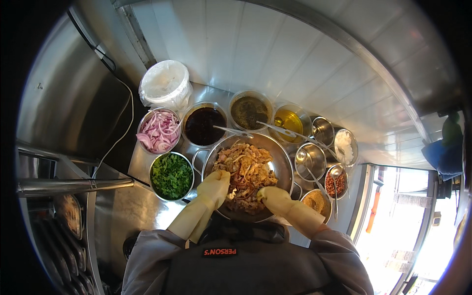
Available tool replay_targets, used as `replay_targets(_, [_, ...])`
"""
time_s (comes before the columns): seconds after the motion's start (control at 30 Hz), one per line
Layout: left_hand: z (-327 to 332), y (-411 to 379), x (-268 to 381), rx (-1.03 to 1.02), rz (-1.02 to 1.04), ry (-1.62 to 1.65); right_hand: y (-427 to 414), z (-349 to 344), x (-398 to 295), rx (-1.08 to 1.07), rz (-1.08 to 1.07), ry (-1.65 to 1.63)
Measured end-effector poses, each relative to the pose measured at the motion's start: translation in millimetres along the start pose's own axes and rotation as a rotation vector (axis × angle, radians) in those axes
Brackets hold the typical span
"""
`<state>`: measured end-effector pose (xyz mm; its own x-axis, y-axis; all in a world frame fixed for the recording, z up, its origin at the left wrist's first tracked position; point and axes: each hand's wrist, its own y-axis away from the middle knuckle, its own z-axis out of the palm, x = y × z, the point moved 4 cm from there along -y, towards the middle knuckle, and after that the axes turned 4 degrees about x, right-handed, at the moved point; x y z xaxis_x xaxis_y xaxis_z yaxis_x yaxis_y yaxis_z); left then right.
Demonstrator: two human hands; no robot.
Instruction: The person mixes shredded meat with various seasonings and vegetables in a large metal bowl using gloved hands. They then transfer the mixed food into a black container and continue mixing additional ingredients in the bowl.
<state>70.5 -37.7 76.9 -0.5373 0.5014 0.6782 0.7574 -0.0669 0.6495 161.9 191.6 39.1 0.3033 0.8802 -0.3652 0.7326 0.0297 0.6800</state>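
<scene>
A wide steel pan (285, 158) with loop handles sits in front of me, filled with seasoned meat pieces (245, 155) mixed with sliced onion. My left hand (214, 188), in a pale yellow glove, is curled over the pan's left side. Small whitish bits (232, 194) lie beside its fingers; what they are is unclear. Over the lower right of the pan, my right hand (274, 199) wears a matching glove, its curled fingertips at the meat. Whether either hand grips a piece is hidden by the fingers.
Around the pan stand sliced red onion (159, 131), chopped green herbs (172, 176), dark sauce (205, 126), brownish-green liquid (250, 113) and yellow oil (288, 123). On the right are a steel container (310, 162), brown powder (316, 202) and reddish nuts or beans (335, 184). Long spoon handles (282, 129) overhang the pan's rim.
</scene>
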Motion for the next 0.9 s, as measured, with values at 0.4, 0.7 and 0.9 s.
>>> replay_targets(0.4, [53, -35, -69, -0.146, 0.13, 0.118, 6, 19, -36, -0.085, -0.128, 0.033])
replay_targets(0.7, [15, 0, -17, -0.197, -0.044, 0.281, -4, 3, -23, -0.184, 0.184, -0.646])
replay_targets(0.9, [54, -2, -11, -0.443, 0.153, 0.724, -10, -5, -50, -0.34, 0.264, -1.71])
